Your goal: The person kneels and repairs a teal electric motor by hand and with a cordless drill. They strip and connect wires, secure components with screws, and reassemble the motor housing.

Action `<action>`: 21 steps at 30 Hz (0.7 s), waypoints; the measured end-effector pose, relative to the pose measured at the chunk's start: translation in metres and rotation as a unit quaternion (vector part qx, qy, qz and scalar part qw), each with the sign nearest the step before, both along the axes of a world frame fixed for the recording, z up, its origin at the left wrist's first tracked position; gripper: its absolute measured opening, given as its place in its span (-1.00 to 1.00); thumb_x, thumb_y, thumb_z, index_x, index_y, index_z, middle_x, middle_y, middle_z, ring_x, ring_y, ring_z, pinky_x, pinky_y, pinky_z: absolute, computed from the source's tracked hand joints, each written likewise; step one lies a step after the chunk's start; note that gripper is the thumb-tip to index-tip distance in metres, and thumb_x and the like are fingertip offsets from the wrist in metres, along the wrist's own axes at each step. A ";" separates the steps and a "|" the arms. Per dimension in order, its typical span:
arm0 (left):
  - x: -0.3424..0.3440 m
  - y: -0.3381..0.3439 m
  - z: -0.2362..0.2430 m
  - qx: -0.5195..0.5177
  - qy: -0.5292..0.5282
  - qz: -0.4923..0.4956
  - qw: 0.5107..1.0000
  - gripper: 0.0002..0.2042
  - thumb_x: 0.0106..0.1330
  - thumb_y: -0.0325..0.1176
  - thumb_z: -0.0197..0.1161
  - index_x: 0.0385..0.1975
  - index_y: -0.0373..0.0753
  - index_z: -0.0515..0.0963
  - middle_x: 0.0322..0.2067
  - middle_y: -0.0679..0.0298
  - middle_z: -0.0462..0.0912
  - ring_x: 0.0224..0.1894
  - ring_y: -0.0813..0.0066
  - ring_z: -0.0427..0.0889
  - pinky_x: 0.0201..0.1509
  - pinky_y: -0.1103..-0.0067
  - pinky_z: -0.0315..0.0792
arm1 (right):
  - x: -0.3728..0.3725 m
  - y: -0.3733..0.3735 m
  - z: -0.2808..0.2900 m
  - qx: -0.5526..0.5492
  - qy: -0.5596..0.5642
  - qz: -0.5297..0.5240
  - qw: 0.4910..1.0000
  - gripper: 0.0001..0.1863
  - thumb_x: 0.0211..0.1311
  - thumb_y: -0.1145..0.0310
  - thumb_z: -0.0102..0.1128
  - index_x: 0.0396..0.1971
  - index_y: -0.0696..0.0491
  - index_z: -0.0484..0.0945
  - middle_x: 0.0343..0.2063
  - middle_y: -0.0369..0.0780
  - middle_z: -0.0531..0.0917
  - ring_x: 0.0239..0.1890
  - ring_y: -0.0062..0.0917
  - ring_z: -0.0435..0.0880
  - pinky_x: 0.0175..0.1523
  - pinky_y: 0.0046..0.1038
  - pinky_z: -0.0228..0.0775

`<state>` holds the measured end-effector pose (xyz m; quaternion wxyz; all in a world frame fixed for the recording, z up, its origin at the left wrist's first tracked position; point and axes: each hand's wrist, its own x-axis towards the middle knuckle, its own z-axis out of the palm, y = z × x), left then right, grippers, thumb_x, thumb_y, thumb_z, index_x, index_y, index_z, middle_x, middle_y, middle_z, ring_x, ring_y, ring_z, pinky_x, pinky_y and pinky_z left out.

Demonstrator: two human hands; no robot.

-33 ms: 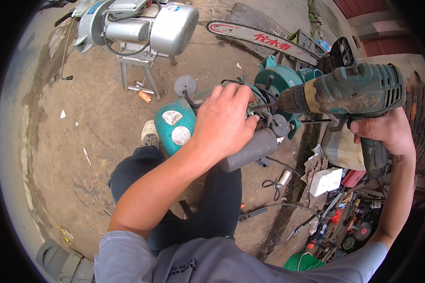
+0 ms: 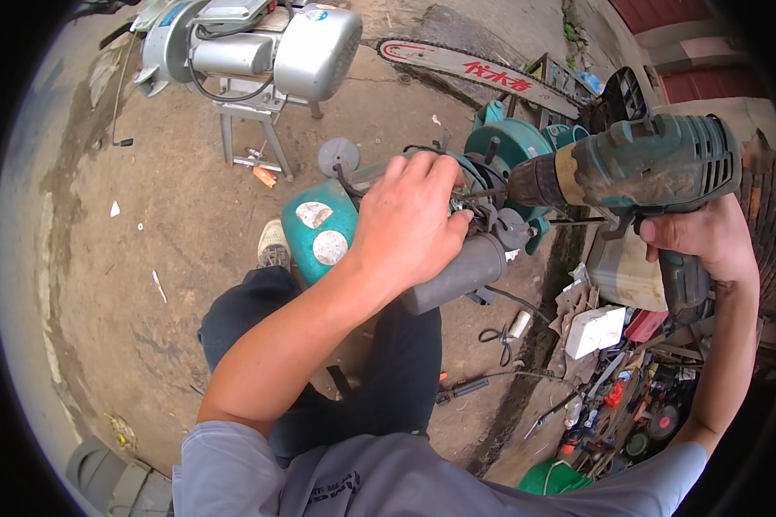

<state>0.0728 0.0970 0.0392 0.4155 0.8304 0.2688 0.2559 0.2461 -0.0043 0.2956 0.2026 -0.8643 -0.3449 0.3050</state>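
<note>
My right hand (image 2: 694, 234) is wrapped round the grip of a dirty green and black cordless drill (image 2: 642, 164), held level with its chuck to the left. A thin bit reaches from the chuck to small metal parts on a green machine (image 2: 291, 226). Close by the bit's tip, my left hand (image 2: 412, 220) lies over the machine with its fingers curled down. What those fingers grip is mostly hidden under the hand. Below them, a dark grey cylinder (image 2: 457, 274) sits on the machine, and a green round housing (image 2: 510, 145) stands beyond the chuck.
A silver motor machine (image 2: 317, 56) stands on legs at the far left. Behind the drill lies a chainsaw bar (image 2: 483, 76). Scissors (image 2: 497, 340) and a white box (image 2: 595, 333) are on the ground at right, beside a heap of tools and scraps (image 2: 647, 405). My shoe (image 2: 273, 246) is beside the green machine.
</note>
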 end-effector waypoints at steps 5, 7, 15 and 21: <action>-0.001 0.000 0.000 -0.001 0.003 -0.001 1.000 -0.67 0.19 -0.29 0.44 -0.11 -0.24 0.54 -0.05 0.17 0.62 0.03 0.03 0.56 0.09 0.23 0.51 | 0.001 0.006 -0.001 -0.011 -0.013 0.003 1.000 -0.57 -0.08 0.59 0.55 -0.12 0.30 0.66 -0.38 -0.13 0.76 -0.47 -0.47 0.73 -0.43 -0.44 0.59; -0.001 0.000 0.000 -0.002 0.006 -0.001 1.000 -0.67 0.19 -0.29 0.44 -0.11 -0.24 0.54 -0.04 0.17 0.62 0.04 0.03 0.56 0.10 0.22 0.51 | -0.001 0.012 0.003 -0.035 -0.013 0.000 0.999 -0.55 -0.10 0.59 0.58 -0.12 0.28 0.67 -0.37 -0.15 0.76 -0.44 -0.47 0.73 -0.37 -0.42 0.60; -0.002 0.001 0.001 -0.002 0.006 -0.004 1.000 -0.67 0.20 -0.29 0.43 -0.10 -0.25 0.55 -0.05 0.16 0.61 0.04 0.03 0.56 0.11 0.23 0.52 | 0.006 0.021 0.010 -0.014 -0.197 0.351 0.915 -0.58 -0.19 0.53 0.64 -0.20 0.12 0.75 -0.32 -0.21 0.80 -0.34 -0.49 0.73 -0.18 -0.39 0.59; 0.003 -0.002 0.004 -0.010 -0.014 -0.024 1.000 -0.67 0.18 -0.32 0.43 -0.11 -0.27 0.55 -0.06 0.11 0.60 0.03 0.02 0.56 0.10 0.22 0.52 | 0.001 0.024 0.022 -0.049 -0.210 0.390 0.895 -0.63 -0.19 0.52 0.63 -0.26 0.10 0.76 -0.33 -0.21 0.79 -0.36 -0.42 0.73 -0.22 -0.38 0.58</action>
